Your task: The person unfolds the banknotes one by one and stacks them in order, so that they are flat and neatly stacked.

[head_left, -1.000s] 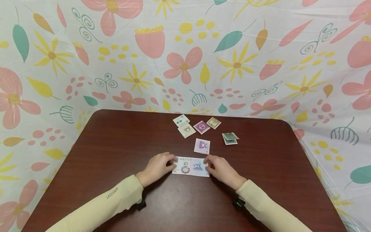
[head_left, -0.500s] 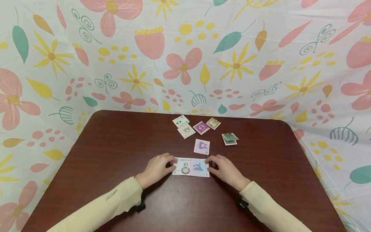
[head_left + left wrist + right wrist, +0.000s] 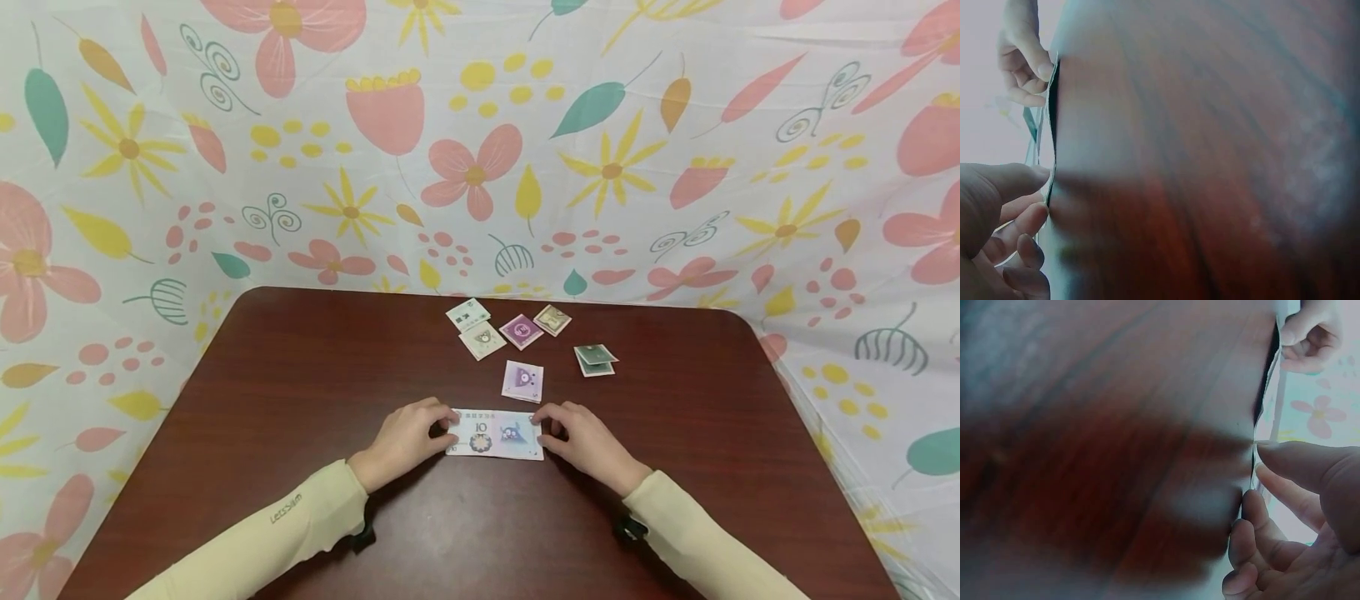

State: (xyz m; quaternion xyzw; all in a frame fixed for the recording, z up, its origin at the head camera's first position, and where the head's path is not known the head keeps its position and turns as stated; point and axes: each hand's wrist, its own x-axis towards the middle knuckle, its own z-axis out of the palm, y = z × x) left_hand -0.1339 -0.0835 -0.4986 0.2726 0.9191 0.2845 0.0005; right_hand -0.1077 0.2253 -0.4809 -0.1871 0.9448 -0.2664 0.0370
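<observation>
A play banknote [image 3: 495, 434] marked 10 lies unfolded before the person, its creased middle raised a little. At its left end the left hand [image 3: 408, 433] holds it, index finger at the far corner and thumb at the side edge. The right hand [image 3: 588, 442] has the right end in the same way, index finger and thumb bent onto it. In the left wrist view the banknote [image 3: 1054, 125] appears edge-on with a dark shadow beneath. The right wrist view shows the right thumb [image 3: 1291, 459] on the note's edge, the other fingers curled beside it.
Just beyond the note sits a folded purple note [image 3: 522, 381]. Farther back are pale folded notes [image 3: 482, 339], a magenta one [image 3: 521, 332], a brown one [image 3: 552, 320] and a half-open green one [image 3: 596, 359]. A flowered cloth [image 3: 480, 167] hangs behind the brown table [image 3: 300, 375].
The right hand has shifted slightly outward along the note's right end. The left hand and the banknote stay nearly where they were.
</observation>
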